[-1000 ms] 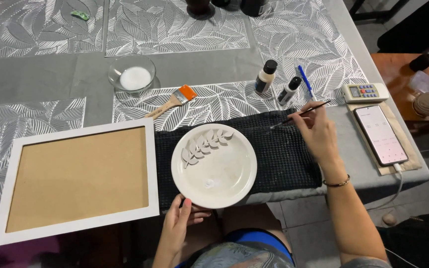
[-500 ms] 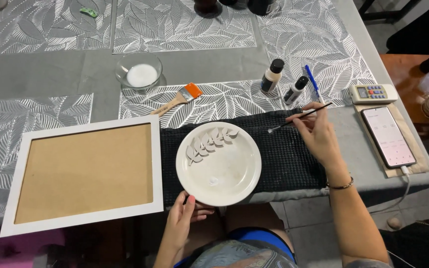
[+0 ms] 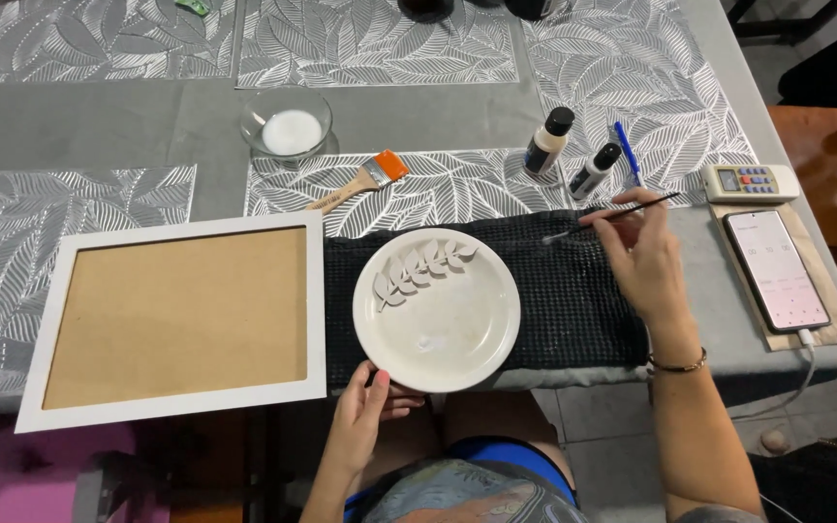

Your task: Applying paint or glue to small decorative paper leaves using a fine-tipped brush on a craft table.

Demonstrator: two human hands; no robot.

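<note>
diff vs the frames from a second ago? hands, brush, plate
Barely any. The right hand holds the thin brush over the black mat as before; the left hand stays at the white plate rim. Only the camera drifted. Nothing was picked up or released.

Phone (image 3: 777, 268): lit pale-pink screen, flat at right tabletop edge. Remote (image 3: 750, 181) just above it: small grey display, coloured buttons. Two small black-capped bottles (image 3: 546, 142), pale labels, nearby left.

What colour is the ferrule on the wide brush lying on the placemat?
Orange, on the wide brush; head view.
</note>
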